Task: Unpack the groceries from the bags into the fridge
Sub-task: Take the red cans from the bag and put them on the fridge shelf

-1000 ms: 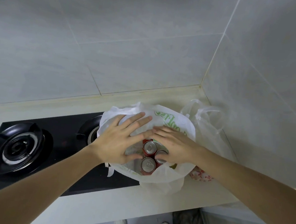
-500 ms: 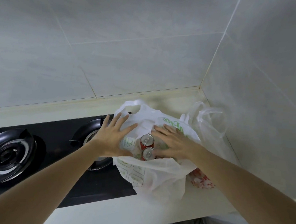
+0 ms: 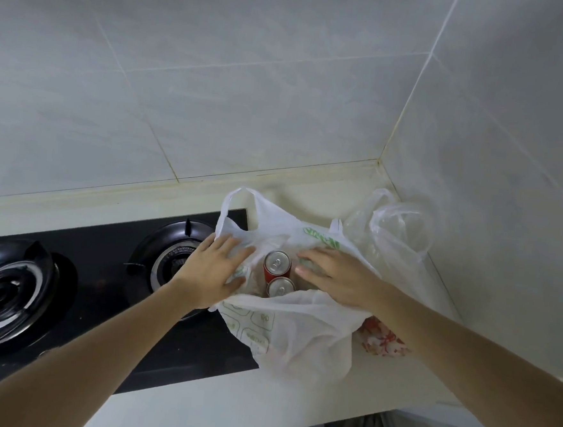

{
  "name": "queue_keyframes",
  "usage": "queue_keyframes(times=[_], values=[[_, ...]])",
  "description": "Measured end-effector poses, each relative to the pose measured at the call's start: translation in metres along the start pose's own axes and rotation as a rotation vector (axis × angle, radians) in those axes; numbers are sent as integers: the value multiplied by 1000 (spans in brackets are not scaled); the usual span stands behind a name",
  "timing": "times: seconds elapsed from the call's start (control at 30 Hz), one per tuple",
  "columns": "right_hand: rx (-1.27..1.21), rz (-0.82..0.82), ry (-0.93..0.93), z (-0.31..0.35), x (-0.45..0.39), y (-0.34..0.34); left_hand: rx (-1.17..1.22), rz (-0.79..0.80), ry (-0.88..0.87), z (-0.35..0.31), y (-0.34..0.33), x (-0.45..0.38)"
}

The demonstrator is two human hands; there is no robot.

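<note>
White plastic, thin and crumpled: a grocery bag (image 3: 302, 328) printed in green, standing on the pale table (image 3: 193, 404) in a tiled corner, partly over the edge of a black gas hob (image 3: 78, 286). Spread open at the mouth, with two red cans (image 3: 277, 263) upright inside, silver tops showing, one just behind the other. Behind and to the right, a second, clear bag (image 3: 395, 234), contents too blurred to tell, and a red-and-white packet (image 3: 381, 340) peeking out beside the white bag. No fridge in view.

Judged from this alone, barely begun: bags opened, nothing visibly lifted out, every item left to carry over.

Left hand (image 3: 212, 272) open and flat, fingers splayed, pressing the bag's left wall outward over the burner (image 3: 174, 256); gripping nothing, only touching plastic. Right hand (image 3: 332, 277) likewise open, palm down, fingers extended along the bag's right rim just beside the cans, apparently not closed on either. Likely next: one hand closing around the nearer can while the other keeps the flimsy mouth apart.
</note>
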State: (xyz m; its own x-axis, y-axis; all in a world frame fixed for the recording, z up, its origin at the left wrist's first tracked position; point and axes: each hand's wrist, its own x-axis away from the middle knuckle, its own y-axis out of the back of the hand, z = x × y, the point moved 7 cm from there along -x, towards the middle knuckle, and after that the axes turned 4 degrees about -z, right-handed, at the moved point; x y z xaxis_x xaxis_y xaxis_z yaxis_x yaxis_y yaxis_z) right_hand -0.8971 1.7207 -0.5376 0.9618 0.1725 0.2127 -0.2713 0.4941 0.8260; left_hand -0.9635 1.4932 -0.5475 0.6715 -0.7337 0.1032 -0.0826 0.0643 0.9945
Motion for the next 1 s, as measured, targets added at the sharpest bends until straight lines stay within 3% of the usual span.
queue_keyframes(times=[0.1,0.2,0.33,0.43,0.7,1.0], values=[[115,-348,209,15,36,24,129,-218,-57,-19,26,25],[148,-536,266,15,73,27,252,-237,-35,-35,31,52],[126,-372,14,-7,93,0,303,-57,66,-50,8,72],[47,-176,-74,-15,98,-21,312,1,125,-58,-6,80],[174,-1,-29,-22,102,-62,406,-58,178,-73,-22,100],[266,-1,60,-48,83,-82,169,-53,158,-66,-65,85]])
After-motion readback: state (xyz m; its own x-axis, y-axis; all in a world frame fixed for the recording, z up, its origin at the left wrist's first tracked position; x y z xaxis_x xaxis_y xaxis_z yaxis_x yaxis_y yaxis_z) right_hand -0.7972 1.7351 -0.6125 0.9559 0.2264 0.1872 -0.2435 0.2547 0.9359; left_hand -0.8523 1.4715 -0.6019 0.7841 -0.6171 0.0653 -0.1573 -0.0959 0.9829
